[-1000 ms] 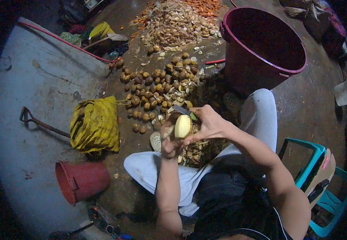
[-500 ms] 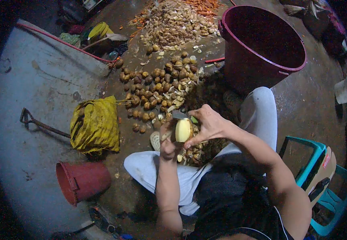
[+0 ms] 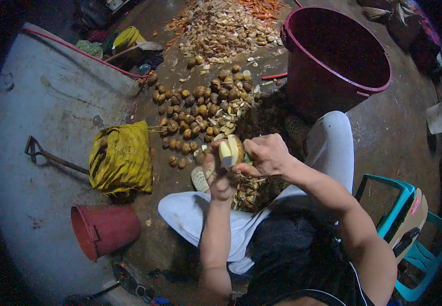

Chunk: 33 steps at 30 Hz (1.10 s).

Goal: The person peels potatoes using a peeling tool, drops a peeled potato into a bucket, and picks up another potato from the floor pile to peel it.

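My left hand (image 3: 222, 184) is closed around a partly peeled potato (image 3: 224, 149), its pale yellow flesh facing up. A knife (image 3: 226, 162) is gripped in my right hand (image 3: 271, 154); its grey blade lies against the potato, and a bit of green shows by my fingers, probably the handle. Along the potato's right side a thick strip of peel (image 3: 236, 148) stands off the flesh. Beyond my hands, many unpeeled brown potatoes (image 3: 200, 109) lie on the floor. Peelings (image 3: 251, 196) are heaped below my hands, between my legs.
A large purple tub (image 3: 333, 97) stands to the right, near my knee. Left are a yellow sack (image 3: 120, 160), a shovel-type handle (image 3: 57, 162) and a red bucket (image 3: 111, 229). A pale peelings pile (image 3: 226, 30) lies ahead. A teal plastic chair (image 3: 392, 204) is at my right.
The blade has moved from the potato's far end down to its near end, lifting a strip of peel. Both hands have shifted slightly, and the potato is turned.
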Each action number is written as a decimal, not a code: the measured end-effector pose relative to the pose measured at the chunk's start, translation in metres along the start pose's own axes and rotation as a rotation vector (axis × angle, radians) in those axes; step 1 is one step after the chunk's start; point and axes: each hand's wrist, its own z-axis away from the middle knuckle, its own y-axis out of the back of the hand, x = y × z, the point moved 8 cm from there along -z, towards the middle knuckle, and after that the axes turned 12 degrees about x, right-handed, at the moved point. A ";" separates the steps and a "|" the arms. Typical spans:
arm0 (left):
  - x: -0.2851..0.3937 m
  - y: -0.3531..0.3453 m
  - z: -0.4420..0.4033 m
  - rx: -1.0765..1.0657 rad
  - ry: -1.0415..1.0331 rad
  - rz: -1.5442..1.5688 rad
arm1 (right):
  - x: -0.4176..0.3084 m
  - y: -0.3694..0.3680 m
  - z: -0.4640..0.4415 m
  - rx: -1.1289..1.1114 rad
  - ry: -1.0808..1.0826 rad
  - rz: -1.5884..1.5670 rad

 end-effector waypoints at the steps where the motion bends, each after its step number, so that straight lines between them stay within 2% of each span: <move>1: -0.004 0.007 0.000 0.064 0.042 0.046 | -0.001 0.000 0.001 0.018 0.014 0.042; 5: 0.003 0.003 0.002 0.003 0.072 0.081 | 0.012 -0.010 0.000 -0.083 -0.061 -0.127; 7: -0.001 0.005 0.004 -0.033 0.185 0.062 | 0.020 -0.015 -0.003 -0.193 -0.240 -0.392; 8: 0.001 0.005 -0.001 -0.044 0.124 0.046 | 0.020 -0.014 -0.004 -0.197 -0.286 -0.465; 11: 0.016 -0.016 0.000 -0.135 0.104 -0.026 | 0.013 -0.009 -0.008 -0.256 -0.217 -0.399; 13: 0.010 -0.004 -0.002 -0.144 0.099 -0.024 | 0.011 -0.012 -0.006 -0.255 -0.211 -0.425; 16: 0.014 -0.004 -0.002 -0.232 0.029 -0.190 | 0.009 -0.014 -0.004 -0.247 -0.204 -0.482; 18: 0.010 -0.001 0.004 -0.137 0.191 -0.098 | 0.006 -0.012 -0.005 -0.242 -0.204 -0.513; 20: 0.013 -0.003 0.004 -0.176 0.188 -0.098 | 0.004 -0.010 -0.005 -0.313 -0.224 -0.457; 25: 0.014 -0.013 0.008 -0.259 0.232 -0.023 | 0.004 -0.010 -0.003 -0.312 -0.215 -0.420; 27: 0.003 0.006 0.009 -0.080 0.224 -0.014 | 0.005 -0.010 -0.001 -0.329 -0.221 -0.381; 28: 0.001 0.006 0.010 -0.080 0.225 -0.014 | 0.004 -0.008 -0.002 -0.292 -0.182 -0.355; 30: 0.009 -0.003 0.008 -0.169 0.065 -0.049 | 0.002 -0.005 -0.003 -0.255 -0.144 -0.329; 33: 0.016 -0.007 0.003 -0.186 -0.003 -0.124 | 0.006 -0.008 0.001 -0.262 -0.171 -0.226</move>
